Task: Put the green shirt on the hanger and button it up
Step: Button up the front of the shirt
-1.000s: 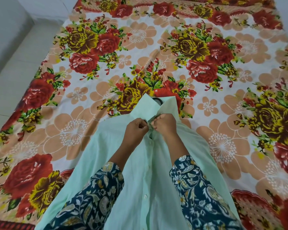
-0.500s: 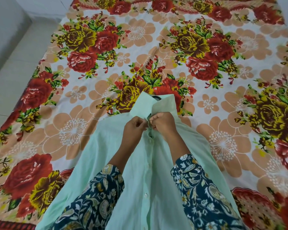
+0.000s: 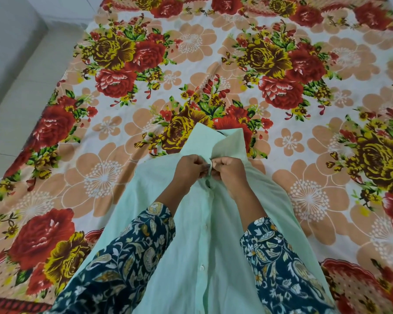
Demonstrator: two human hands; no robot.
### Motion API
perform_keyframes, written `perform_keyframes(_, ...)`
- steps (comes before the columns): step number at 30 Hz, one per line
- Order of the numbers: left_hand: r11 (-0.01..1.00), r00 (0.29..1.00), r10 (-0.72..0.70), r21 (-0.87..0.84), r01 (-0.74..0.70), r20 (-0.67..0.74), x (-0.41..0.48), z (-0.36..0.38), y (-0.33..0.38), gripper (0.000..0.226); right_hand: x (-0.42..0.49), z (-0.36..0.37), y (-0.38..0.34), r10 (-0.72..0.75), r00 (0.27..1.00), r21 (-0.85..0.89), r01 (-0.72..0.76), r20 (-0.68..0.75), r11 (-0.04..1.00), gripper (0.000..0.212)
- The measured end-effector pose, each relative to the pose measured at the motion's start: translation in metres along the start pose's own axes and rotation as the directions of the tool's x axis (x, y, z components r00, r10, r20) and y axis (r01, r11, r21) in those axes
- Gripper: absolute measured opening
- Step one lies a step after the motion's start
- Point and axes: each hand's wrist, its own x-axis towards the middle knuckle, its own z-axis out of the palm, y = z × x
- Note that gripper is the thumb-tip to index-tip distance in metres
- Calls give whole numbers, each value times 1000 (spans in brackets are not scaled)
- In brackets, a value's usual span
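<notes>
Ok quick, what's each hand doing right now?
Left hand: pinching the green shirt at the neck opening.
Right hand: pinching the shirt's other front edge.

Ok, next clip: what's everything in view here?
Pale green button-front shirt: one, mint, front-up on the sheet, collar raised.
Small white buttons: at least two, white, down the placket.
Black hanger: one, only a curve showing inside the collar.
Floral bedsheet: one, red, yellow and peach, under the shirt.
Pale tiled floor: one, grey-white, far left.
Navy patterned sleeves: two, navy, bottom edge.
Left hand: one, pinches the shirt's placket below the collar.
Right hand: one, pinches the facing edge.
</notes>
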Motion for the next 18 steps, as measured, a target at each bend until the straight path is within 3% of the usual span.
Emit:
perform_keyframes(4, 995, 999, 43, 89, -45, 30, 4, 0, -1, 24, -1, 1, 6, -53, 999, -11, 53, -11, 999, 14)
perform_keyframes(12, 996, 984, -5, -91, 21, 177, 10, -7, -4, 25, 6, 1, 6, -52, 996, -63, 48, -77, 997, 12)
perform_keyframes(18, 997, 973, -28, -65, 44, 227, 20, -7, -8, 27, 13, 4, 11, -88, 991, -163, 71, -99, 984, 8)
